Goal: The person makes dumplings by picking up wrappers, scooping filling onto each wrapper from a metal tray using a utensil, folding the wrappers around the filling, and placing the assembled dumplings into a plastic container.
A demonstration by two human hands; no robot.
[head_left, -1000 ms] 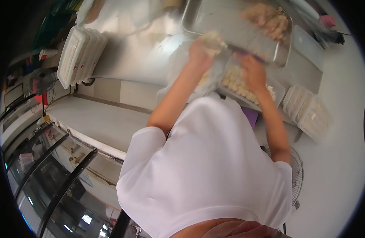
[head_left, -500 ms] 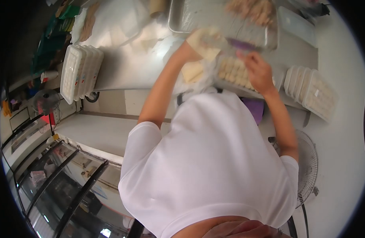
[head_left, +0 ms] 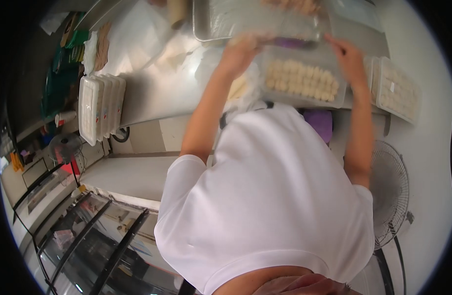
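My left hand (head_left: 240, 54) is at the near edge of the metal tray, its blurred fingers closed beside the left end of a long purple object (head_left: 291, 43). What the fingers hold cannot be made out. My right hand (head_left: 351, 59) is raised near the tray's right corner, fingers drawn together at the purple object's other side; any small thing in them is too blurred to tell. Just below, between my hands, a clear plastic container (head_left: 340, 102) holds rows of pale rolled pieces (head_left: 302, 81). Pale yellow wrapper sheets (head_left: 238, 87) lie left of it, partly under plastic.
A large metal tray (head_left: 201, 37) with pale pinkish food (head_left: 297, 6) sits at the back. Filled containers stand on edge at the left (head_left: 100, 108) and right (head_left: 398, 91). A brown roll (head_left: 176, 12) is at the back; a floor fan (head_left: 390, 191) stands low right.
My right hand has moved up and right, uncovering more of the container. My left hand has shifted slightly; the wrapper seen at its fingers before no longer shows clearly. The view has shifted.
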